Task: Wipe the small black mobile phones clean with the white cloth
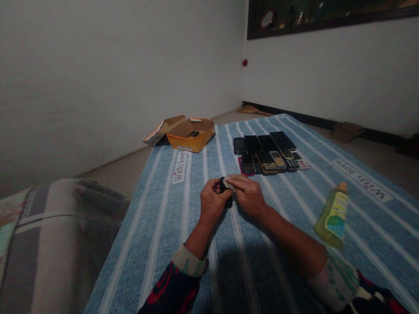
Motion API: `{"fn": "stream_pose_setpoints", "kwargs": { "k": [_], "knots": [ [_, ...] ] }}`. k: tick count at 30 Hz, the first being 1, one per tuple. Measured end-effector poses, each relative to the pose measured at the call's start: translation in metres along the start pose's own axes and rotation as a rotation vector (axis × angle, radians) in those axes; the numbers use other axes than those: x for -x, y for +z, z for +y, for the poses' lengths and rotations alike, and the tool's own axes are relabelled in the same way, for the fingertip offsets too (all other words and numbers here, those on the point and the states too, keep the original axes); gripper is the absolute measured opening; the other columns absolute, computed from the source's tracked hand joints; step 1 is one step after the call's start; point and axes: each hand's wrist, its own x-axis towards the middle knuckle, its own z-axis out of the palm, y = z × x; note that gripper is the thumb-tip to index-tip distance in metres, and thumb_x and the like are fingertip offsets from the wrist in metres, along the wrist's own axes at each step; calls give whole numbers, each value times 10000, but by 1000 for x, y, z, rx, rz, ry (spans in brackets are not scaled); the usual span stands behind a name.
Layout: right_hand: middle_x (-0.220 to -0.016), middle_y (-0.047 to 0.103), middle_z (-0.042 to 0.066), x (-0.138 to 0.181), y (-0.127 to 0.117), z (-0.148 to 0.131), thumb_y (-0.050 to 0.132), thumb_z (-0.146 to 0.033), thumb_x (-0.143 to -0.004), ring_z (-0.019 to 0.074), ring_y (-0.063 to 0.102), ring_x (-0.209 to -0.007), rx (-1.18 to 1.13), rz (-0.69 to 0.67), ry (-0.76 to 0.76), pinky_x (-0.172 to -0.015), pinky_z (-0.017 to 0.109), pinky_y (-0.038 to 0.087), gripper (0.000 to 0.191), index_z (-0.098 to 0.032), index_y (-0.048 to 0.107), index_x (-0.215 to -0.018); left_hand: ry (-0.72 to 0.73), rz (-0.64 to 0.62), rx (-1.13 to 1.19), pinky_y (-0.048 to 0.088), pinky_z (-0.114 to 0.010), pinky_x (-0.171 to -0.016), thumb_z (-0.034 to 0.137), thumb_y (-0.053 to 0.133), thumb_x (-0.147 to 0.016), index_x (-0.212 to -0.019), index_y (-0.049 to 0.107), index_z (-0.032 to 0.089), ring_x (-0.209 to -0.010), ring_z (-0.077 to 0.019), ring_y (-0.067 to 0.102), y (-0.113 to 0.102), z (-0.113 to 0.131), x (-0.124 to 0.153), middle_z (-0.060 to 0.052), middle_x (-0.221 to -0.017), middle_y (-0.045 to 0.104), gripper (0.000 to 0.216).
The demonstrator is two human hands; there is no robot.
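Over the middle of the striped cloth, my left hand (212,201) is closed round a small black mobile phone (225,186), whose lower end shows below the thumb. My right hand (250,194) pinches a crumpled white wipe (228,183) against the phone's upper part. Fingers cover much of both things. Beyond my right hand lie several mobile phones in two rows: dark touchscreen phones (267,143) at the back, and keypad phones (266,162) in front.
An orange cardboard box (189,143) with its lid open stands at the far left edge, a dark phone (194,134) inside. A bottle of yellow-green liquid (333,216) lies at the right. Blue striped cloth (170,218) covers the table. A grey-covered seat (65,244) is at left.
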Motion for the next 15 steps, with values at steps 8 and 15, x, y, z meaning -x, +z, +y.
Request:
{"fn": "stream_pose_setpoints", "kwargs": {
  "k": [8,15],
  "knots": [
    [-1095,734,91,4,12,5,478,-130,-935,200,681,-1053,80,4,-104,-946,370,570,309,-206,738,-1082,77,-111,43,562,-369,-871,173,729,-617,-1143,697,195,-992,-218,673,-10,-5,-7,-75,-1131,699,527],
    [-1113,735,76,6,25,8,474,-152,-955,200,674,-1094,78,64,-124,-964,389,573,329,-241,718,-1157,69,-9,19,553,-349,-822,187,722,-630,-1064,723,181,-932,-214,672,-10,-7,-7,-59,-1008,721,434]
  ]
}}
